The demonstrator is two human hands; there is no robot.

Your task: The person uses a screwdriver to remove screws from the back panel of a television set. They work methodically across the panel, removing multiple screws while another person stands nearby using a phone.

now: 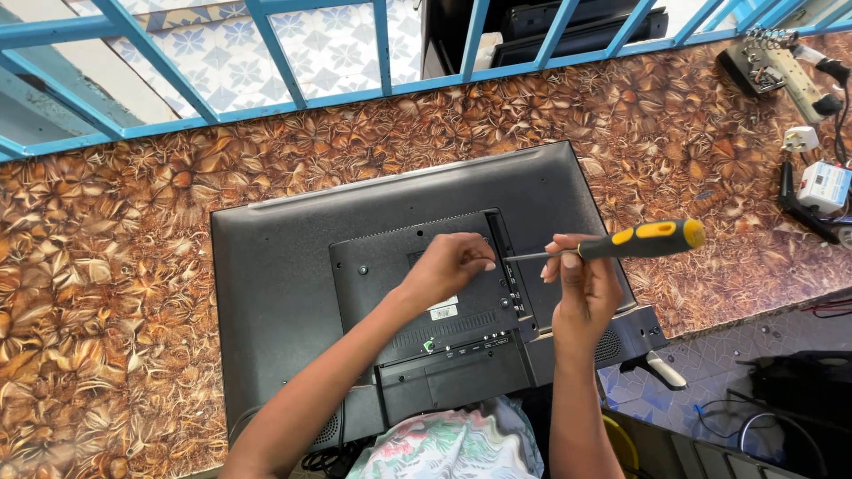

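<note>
Firstly, worktop [106, 266]: brown, leaf-patterned. Television [284, 266]: dark grey, face down on it, back cover up. Left hand [448, 266]: resting on the raised back panel, fingers curled together. Right hand [581, 288]: fingers pinching a screwdriver [621, 241], yellow-and-black handle, held level, tip beside the left fingertips.

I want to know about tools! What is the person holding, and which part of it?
The right hand holds a screwdriver near where the metal shaft meets the yellow-and-black handle. The left hand holds nothing that shows; its fingertips rest on the television's back panel.
</note>
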